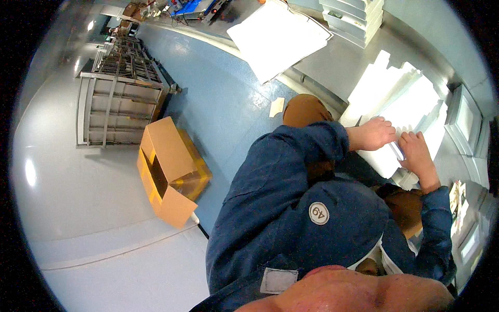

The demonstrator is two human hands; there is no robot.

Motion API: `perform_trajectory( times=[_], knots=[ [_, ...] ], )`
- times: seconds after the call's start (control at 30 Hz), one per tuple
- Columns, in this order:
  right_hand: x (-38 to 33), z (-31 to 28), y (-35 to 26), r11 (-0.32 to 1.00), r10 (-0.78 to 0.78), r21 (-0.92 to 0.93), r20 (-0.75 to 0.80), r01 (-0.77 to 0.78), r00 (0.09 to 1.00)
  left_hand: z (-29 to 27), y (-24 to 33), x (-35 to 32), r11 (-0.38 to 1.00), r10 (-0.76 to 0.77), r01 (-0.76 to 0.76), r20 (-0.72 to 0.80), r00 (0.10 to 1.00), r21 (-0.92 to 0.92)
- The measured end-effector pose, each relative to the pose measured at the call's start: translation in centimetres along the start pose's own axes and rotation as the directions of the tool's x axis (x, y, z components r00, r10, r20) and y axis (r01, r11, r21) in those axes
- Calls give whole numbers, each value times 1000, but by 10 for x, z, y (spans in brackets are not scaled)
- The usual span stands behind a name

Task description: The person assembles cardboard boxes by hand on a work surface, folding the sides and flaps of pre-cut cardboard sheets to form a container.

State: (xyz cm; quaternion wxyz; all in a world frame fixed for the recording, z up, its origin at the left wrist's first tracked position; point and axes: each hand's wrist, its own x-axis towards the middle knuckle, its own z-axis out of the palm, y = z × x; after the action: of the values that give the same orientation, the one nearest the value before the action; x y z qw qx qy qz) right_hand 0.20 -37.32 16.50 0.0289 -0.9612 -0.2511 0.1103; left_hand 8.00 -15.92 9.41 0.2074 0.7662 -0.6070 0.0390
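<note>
On the steel worktable at the right lies a pile of flat white card sheets [366, 96] with notched edges, like unfolded box blanks. My left hand [375, 133] rests at the near part of the pile, its fingers curled over the edge of a white card piece [383, 156]. Close by, my right hand [417, 156] has its fingers bent around the same piece's other side. A fold seems to stand up between the two hands. Both sets of fingertips are partly hidden against the white card.
An open cardboard box [171, 174] with yellow tape stands on the blue floor [218, 88] to the left. Behind it is a metal rack cart [119, 112]. White sheets [280, 39] and stacked white trays [356, 18] lie further along the steel table [332, 73]. A brown stool [306, 107] touches my left side.
</note>
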Motion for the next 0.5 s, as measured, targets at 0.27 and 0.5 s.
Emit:
perform_trajectory(
  times=[0.27, 0.5],
  knots=[
    [4, 7, 13, 998, -67, 10, 47, 67, 997, 0, -2, 5, 1000, 22, -22, 17, 1000, 3],
    [5, 4, 11, 990, -71, 126, 45, 65, 996, -8, 0, 5, 997, 1, 3, 53, 999, -79]
  ],
)
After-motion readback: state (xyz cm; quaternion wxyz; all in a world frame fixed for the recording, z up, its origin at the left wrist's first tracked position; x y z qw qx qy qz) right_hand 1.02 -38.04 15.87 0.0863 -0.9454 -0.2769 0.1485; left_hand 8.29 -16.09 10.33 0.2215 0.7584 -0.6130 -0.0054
